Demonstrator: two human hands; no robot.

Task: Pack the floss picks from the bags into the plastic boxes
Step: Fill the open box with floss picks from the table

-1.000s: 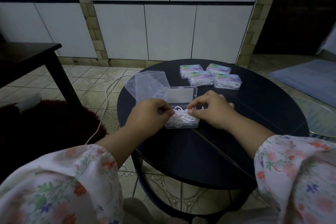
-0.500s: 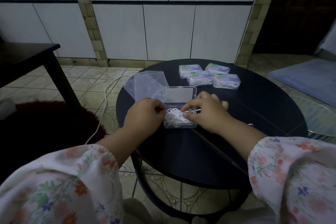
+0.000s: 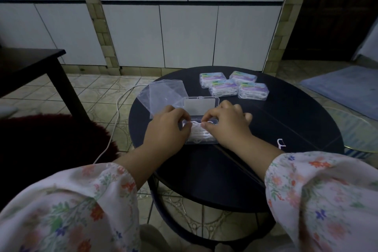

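An open clear plastic box (image 3: 201, 106) lies on the round black table (image 3: 286, 116), its lid flipped back. White floss picks (image 3: 199, 135) fill its base. My left hand (image 3: 166, 129) grips the box's left side with curled fingers. My right hand (image 3: 227, 127) pinches the floss picks at the box's right side. An empty clear bag (image 3: 163, 96) lies just behind my left hand. One loose floss pick (image 3: 281, 143) lies on the table to the right of my right wrist.
Several closed, filled boxes (image 3: 234, 86) with purple labels sit at the table's far side. A dark table (image 3: 30, 67) stands at the left, a dark red rug (image 3: 51, 145) below it, a white cable (image 3: 117, 112) crosses the tiled floor. White cabinets line the back.
Both hands stayed at the box and pressed the floss picks lower into it. A loose floss pick has come into view beside my right wrist.
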